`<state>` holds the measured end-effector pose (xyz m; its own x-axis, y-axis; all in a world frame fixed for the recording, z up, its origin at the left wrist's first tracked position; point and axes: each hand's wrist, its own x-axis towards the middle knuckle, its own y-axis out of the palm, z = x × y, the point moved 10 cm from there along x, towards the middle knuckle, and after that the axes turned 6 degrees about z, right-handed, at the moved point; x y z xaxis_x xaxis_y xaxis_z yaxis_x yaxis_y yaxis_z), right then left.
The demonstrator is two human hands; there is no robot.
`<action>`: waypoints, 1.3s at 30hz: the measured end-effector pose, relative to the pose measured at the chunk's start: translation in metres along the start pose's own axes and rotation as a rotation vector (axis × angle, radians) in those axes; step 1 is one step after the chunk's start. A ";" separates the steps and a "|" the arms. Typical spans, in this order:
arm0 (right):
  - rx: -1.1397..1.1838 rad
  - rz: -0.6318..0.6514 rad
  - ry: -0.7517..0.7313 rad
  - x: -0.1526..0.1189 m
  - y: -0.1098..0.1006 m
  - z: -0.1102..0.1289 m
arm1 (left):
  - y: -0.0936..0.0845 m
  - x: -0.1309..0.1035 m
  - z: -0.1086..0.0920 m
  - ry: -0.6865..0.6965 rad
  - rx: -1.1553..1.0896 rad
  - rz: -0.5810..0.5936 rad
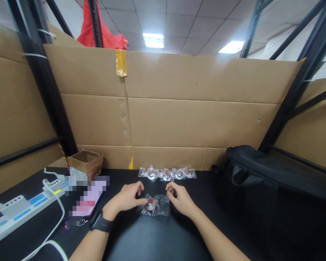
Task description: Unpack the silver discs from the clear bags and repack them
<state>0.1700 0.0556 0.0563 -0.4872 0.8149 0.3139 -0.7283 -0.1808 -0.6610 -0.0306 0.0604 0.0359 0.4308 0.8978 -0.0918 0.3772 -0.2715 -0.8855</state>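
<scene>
A clear plastic bag (163, 206) lies on the black table between my hands, with a round silver item (151, 205) marked in red at its left part. My left hand (129, 197), above a dark wristwatch, has thumb and fingers apart, the thumb tip at the bag's upper left edge. On the other side, my right hand (180, 198) is curved with its fingers apart near the bag's right edge; it holds nothing visible. Beyond both hands, several similar silver items in clear bags (167, 174) lie in a row near the cardboard wall.
A large black bag (250, 181) stands on the right. At the left are a white power strip (29, 208) with cables, a phone-like object (89, 199), partly pixelated, and a small open cardboard box (86, 162). Cardboard panels (174, 123) and black metal posts (43, 83) enclose the table.
</scene>
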 end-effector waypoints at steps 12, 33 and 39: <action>-0.018 0.069 0.049 0.003 0.016 -0.009 | 0.015 0.001 -0.010 -0.026 0.101 0.011; -0.083 -0.047 0.217 0.020 0.028 -0.039 | 0.032 0.019 -0.024 -0.051 0.026 -0.132; 0.019 -0.128 0.107 0.015 0.010 -0.020 | 0.020 0.014 -0.038 0.024 0.005 -0.197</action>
<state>0.1650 0.0771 0.0404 -0.3362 0.8859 0.3197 -0.7908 -0.0811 -0.6067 0.0140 0.0542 0.0345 0.3682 0.9249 0.0944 0.4523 -0.0895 -0.8874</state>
